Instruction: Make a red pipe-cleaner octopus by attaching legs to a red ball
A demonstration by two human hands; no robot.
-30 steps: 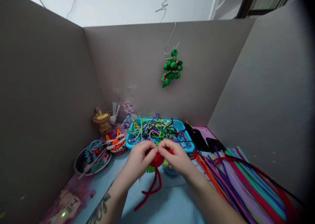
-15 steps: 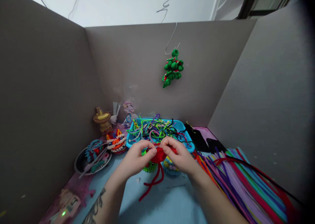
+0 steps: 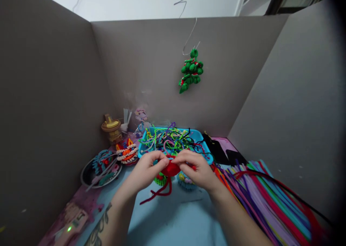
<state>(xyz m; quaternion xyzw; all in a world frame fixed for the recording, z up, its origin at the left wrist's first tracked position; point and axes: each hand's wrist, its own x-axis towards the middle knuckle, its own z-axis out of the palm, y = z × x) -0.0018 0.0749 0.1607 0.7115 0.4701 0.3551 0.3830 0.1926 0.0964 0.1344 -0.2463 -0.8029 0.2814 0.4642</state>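
Observation:
My left hand (image 3: pixel 146 168) and my right hand (image 3: pixel 196 170) meet above the blue table top, both pinched on a small red pipe-cleaner piece (image 3: pixel 171 169). Two loose red tails (image 3: pixel 156 194) hang from it toward the table. Under my hands stand two small woven pieces, a green one (image 3: pixel 160 180) and a light blue one (image 3: pixel 186 180), each partly hidden. Just behind my fingers lies a blue tray (image 3: pixel 203 137) of tangled coloured pipe cleaners.
A thick fan of long pipe cleaners (image 3: pixel 267 199) covers the right side. At the left sit a dark dish (image 3: pixel 89 174) of craft bits, an orange and white woven figure (image 3: pixel 127 153) and a small jar (image 3: pixel 111 127). A green ornament (image 3: pixel 191 71) hangs on the grey back wall.
Both hands have lifted slightly and turned the red piece; its tails have swung to the left. The view has tipped a little downward.

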